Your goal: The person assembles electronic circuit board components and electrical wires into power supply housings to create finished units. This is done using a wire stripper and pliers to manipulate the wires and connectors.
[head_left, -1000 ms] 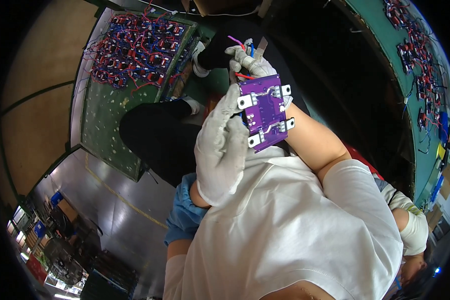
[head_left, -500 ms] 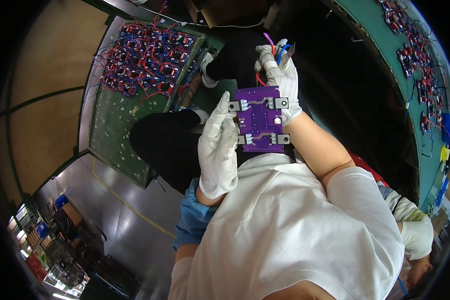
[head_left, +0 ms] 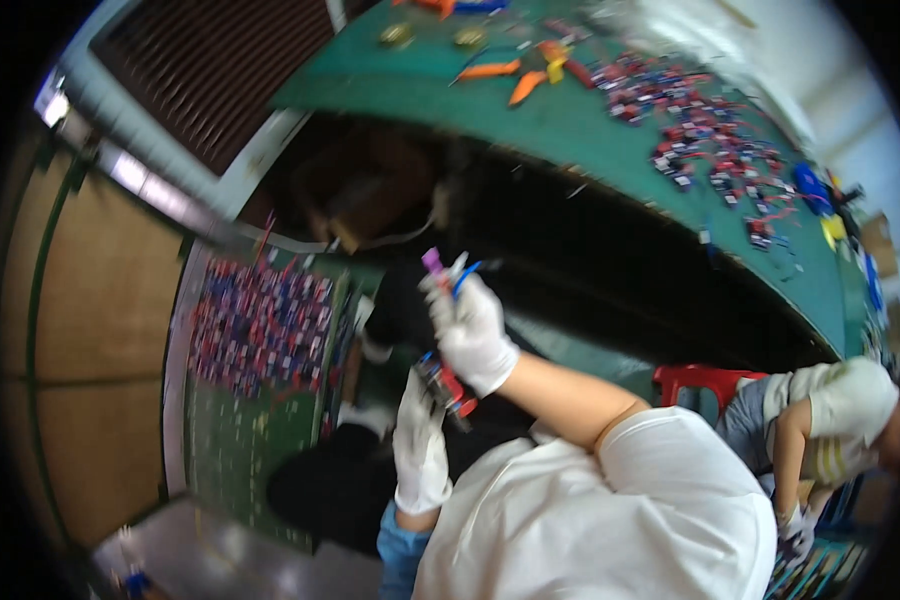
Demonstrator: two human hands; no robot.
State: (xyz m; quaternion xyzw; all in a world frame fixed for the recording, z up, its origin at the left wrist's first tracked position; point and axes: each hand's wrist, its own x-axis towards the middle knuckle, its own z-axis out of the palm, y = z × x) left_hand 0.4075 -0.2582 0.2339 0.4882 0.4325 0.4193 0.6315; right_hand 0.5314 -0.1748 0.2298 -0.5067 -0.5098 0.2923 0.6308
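Note:
My left hand (head_left: pixel 420 445), in a white knit glove, grips a small circuit board (head_left: pixel 451 391) with red and dark parts on its visible side. The board is turned nearly edge-on and blurred, in front of my dark-trousered lap. Above it, my right hand (head_left: pixel 473 335), also gloved, is closed around a bundle of wires. A pink-purple wire end (head_left: pixel 431 261) and a blue wire (head_left: pixel 466 278) stick out past its fingers. Where the wires join the board is hard to make out.
Many wired boards (head_left: pixel 260 325) crowd a green-topped surface on the left. Ahead, a green workbench (head_left: pixel 400 85) carries orange-handled pliers (head_left: pixel 530 70) and more wired boards (head_left: pixel 710 130). At right, another person (head_left: pixel 830 420) bends beside a red stool (head_left: pixel 695 378).
My view has swung, bringing the workbench and pliers into sight. The board has turned from its flat purple face to nearly edge-on. My right hand still grips the wires.

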